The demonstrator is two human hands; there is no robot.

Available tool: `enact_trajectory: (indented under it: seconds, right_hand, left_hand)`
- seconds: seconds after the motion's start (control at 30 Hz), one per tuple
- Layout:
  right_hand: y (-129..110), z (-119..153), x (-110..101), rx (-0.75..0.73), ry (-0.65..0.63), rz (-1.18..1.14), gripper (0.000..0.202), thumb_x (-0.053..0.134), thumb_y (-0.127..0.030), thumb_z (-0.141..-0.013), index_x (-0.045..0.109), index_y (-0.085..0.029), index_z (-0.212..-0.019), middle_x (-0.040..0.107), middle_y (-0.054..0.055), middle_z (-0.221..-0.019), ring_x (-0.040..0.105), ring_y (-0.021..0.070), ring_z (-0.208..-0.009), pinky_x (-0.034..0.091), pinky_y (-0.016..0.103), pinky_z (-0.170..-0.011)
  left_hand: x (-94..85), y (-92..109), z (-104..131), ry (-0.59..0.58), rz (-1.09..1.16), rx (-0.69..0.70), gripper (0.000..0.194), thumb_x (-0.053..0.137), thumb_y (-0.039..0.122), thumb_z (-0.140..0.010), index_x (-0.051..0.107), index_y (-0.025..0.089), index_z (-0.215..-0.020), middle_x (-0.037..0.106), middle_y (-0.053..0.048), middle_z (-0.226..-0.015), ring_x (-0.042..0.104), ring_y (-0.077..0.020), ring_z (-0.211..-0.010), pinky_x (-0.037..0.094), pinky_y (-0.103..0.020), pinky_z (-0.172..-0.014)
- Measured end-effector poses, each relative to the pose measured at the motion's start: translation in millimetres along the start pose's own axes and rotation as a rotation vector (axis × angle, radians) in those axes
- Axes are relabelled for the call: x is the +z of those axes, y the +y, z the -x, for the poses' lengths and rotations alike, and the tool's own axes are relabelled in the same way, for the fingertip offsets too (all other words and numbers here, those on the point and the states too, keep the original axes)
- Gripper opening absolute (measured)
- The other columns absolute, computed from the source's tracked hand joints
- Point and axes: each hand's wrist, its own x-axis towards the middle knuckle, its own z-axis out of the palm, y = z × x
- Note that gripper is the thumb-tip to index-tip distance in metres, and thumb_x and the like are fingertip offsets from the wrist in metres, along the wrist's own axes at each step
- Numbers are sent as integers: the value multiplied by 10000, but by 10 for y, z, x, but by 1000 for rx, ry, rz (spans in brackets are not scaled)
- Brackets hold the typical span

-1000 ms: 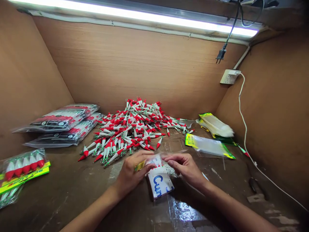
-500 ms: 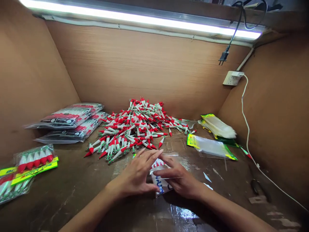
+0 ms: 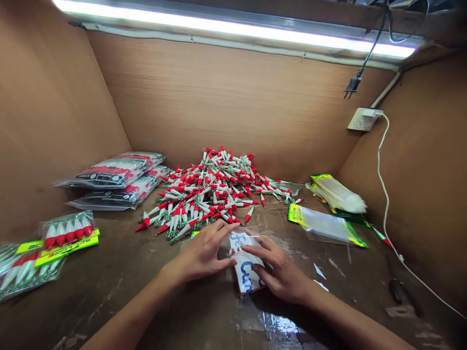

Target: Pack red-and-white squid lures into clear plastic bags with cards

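A small flat packet (image 3: 243, 272) in clear plastic lies on the table before me, with blue handwriting-style lettering on its white face. At its left edge, my left hand (image 3: 202, 253) has thumb and fingers apart; the fingertips reach its far left corner and the thumb tip is by its side. Across its right part, my right hand (image 3: 282, 265) rests with fingers spread, index finger and thumb on the lettered face. A strip of red and white shows beside the upper lettering. Just behind the hands rises a heap of red-and-white fishing lures (image 3: 219, 187) with green hooks.
Bagged lure packs (image 3: 109, 172) are stacked at back left, and header-card packs (image 3: 67, 243) lie nearer. Clear bags with yellow-green headers (image 3: 328, 223) lie right. A white cable (image 3: 381, 170) runs from the wall socket (image 3: 363, 119); a black plug (image 3: 352, 85) hangs above. Dark-handled tool (image 3: 397, 291) lies right.
The packet's far part, which showed red and white, now shows white with blue lettering. My right hand's fingers have spread over it, apart from the left fingertips. The camera view has shifted slightly.
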Motion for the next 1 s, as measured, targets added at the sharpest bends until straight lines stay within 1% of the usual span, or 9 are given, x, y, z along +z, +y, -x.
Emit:
enact_trajectory:
  seconds: [0.07,0.13,0.27,0.4,0.5,0.63,0.73,0.83,1.0]
  right_hand:
    - [21,40,43,120,53,11,575,538,-238,-977,385,-308,-1527,331,83,-1619,328,253,-1483,313,494,-1200]
    - [17,83,103,266,69,26,716,547,-363,-984,194,-276,-1601,263,110,-1647,280,264,-1508,293,515,-1210]
    - [-85,140,249,419,-59,115,1140,667,-547,-861,-139,-231,-1602,-9,124,-1691,108,299,-1551,237,534,-1228]
    - [-182,147,399,441,-142,226,1311,760,-576,-731,-172,-249,-1592,-157,86,-1677,4,326,-1554,151,553,-1242]
    - [-148,147,433,444,-168,278,1105,654,-436,-822,-112,-290,-1605,-140,41,-1682,39,289,-1558,149,530,-1245]
    - [3,142,228,441,-216,325,1001,548,-197,-772,26,-283,-1622,-61,30,-1694,113,254,-1553,158,480,-1248]
    - [130,141,-82,465,-315,301,992,535,-153,-725,118,-233,-1622,100,65,-1692,165,259,-1542,163,465,-1249]
    - [235,193,-384,438,-394,244,1006,528,-114,-682,177,-246,-1615,212,52,-1671,211,265,-1527,181,461,-1247]
    - [350,451,-634,454,-417,121,1072,531,-89,-666,84,-261,-1625,215,58,-1668,222,310,-1522,223,508,-1232]
  left_hand:
    - [-83,-83,15,-23,-27,-7,839,777,374,-824,329,357,-1533,535,-71,-1302,553,-280,-1163,472,-430,-1003]
    - [-159,-158,38,-52,-69,-9,873,792,354,-812,311,372,-1540,526,-68,-1334,516,-296,-1218,440,-445,-1039]
    - [-254,-268,91,-121,-112,-46,959,818,304,-771,273,386,-1556,523,-63,-1348,493,-308,-1237,402,-457,-1066]
    - [-283,-311,115,-173,-104,-75,1002,847,329,-729,279,401,-1551,527,-55,-1332,517,-302,-1191,416,-438,-1038]
    - [-275,-307,108,-190,-107,-94,1015,861,353,-709,289,407,-1546,538,-51,-1299,521,-302,-1173,422,-432,-1022]
    - [-215,-273,90,-199,-89,-100,1024,864,392,-706,280,409,-1547,534,-46,-1280,517,-301,-1175,419,-425,-1025]
    - [-134,-239,85,-215,-58,-103,1013,838,476,-729,257,404,-1556,510,-54,-1300,505,-308,-1199,421,-435,-1038]
    - [-42,-210,89,-253,-38,-89,1027,817,564,-725,247,392,-1562,465,-73,-1358,479,-326,-1242,403,-468,-1072]
    - [54,-211,104,-287,-32,-74,1002,805,578,-735,260,390,-1554,434,-87,-1410,458,-341,-1271,396,-508,-1086]
